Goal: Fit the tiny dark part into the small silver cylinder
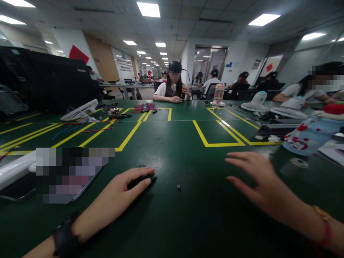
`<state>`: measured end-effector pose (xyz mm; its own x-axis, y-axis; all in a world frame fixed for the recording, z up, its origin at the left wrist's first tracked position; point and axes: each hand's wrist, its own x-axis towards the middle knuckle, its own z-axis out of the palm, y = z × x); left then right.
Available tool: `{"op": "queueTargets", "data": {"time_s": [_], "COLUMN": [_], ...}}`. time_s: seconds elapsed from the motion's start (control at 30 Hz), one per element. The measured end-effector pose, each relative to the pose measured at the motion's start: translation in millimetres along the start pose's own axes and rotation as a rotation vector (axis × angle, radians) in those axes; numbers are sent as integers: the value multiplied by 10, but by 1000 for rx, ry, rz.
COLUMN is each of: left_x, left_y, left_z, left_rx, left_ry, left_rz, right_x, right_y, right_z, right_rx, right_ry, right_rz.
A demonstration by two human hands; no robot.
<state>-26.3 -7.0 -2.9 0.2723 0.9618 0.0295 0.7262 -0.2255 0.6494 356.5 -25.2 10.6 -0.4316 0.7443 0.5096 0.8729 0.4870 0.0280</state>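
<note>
On the green table point(172, 150), the left hand point(120, 193) covers a dark object point(138, 181), fingers curled over it, while the right hand point(258, 182), fingers spread, could knock the small nut point(178, 186) away.

No legible text on the wall signs point(124, 63) or bottles

**Hidden and unclear parts**

My left hand point(123, 191) covers most of a dark object point(139, 179); I cannot identify it. The small part point(178, 186) beside it is too tiny to name. A blurred patch hides the phone point(77, 186) at left.
</note>
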Motion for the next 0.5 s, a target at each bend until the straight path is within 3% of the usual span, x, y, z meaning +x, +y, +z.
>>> {"op": "queueTargets", "data": {"time_s": [0.07, 0.13, 0.23, 0.3, 0.37, 0.5], "left_x": [1, -2, -14, -23, -27, -8], "left_y": [0, -7, -20, -22, -15, 6], "left_z": [-6, -15, -30, -35, -33, -12], "left_rx": [-2, 2, 12, 18, 22, 29], "left_ry": [0, 2, 4, -2, -4, 6], "left_rz": [2, 8, 19, 21, 20, 11], "right_x": [271, 494, 675, 675, 574, 75], "right_y": [-487, -831, -938, -732, -355, 644], "right_z": [173, 344, 445, 351, 147, -293], "right_rx": [250, 395, 473, 460, 333, -195], "right_ry": [-209, -282, -292, -254, -166, 7], "right_rz": [-57, -96, -104, -62, -13, 199]}}
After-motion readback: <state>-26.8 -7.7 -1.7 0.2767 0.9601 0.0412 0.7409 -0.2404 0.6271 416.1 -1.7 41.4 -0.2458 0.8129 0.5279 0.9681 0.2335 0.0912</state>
